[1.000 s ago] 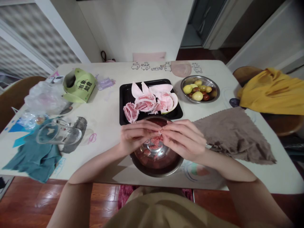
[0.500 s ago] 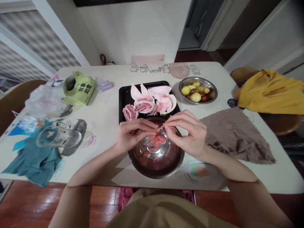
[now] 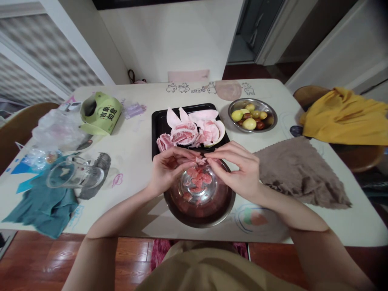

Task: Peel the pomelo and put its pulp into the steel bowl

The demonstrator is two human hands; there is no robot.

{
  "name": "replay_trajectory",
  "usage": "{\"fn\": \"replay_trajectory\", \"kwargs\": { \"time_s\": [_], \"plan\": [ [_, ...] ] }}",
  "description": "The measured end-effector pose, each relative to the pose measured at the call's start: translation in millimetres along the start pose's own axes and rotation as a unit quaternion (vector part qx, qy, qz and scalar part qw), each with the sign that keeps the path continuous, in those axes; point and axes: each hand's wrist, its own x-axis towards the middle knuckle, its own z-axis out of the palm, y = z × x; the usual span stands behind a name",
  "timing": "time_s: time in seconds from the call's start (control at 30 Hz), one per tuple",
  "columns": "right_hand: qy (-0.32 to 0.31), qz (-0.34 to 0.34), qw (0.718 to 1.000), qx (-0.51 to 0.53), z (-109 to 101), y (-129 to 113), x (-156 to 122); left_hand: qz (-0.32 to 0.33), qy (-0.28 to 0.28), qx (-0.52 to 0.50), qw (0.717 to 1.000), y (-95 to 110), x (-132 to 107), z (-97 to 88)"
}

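Note:
My left hand (image 3: 169, 167) and my right hand (image 3: 238, 167) meet above the far part of a steel bowl (image 3: 178, 216). Between their fingertips is a small pale pink piece of pomelo (image 3: 200, 160), pinched from both sides. Loose pink pomelo pulp (image 3: 198, 180) lies at the bottom of the bowl. Just beyond, a black tray (image 3: 159, 121) carries peeled pomelo segments (image 3: 184, 133) and thick white-pink rind (image 3: 206, 116). The fingers partly hide the tray's near edge and the bowl's far rim.
A steel bowl of small fruits (image 3: 274, 121) stands at the back right, a brown cloth (image 3: 303, 173) nearer. To the left are a glass jug (image 3: 75, 173), a teal cloth (image 3: 45, 210), a green box (image 3: 103, 113) and a clear plastic bag (image 3: 57, 127). Yellow fabric (image 3: 345, 117) drapes a chair.
Both hands have shifted slightly away from me, and the fingertips have turned a little. More of the pale pomelo piece shows between them. The pulp in the bowl looks the same.

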Motion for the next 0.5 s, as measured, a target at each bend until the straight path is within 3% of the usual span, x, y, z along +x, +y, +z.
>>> {"fn": "replay_trajectory", "kwargs": {
  "time_s": [0.5],
  "plan": [
    [-0.027,-0.156,0.982,-0.099,3,5,-14,0.082,0.001,0.124,0.989,-5,-10,-1.4]
  ]
}}
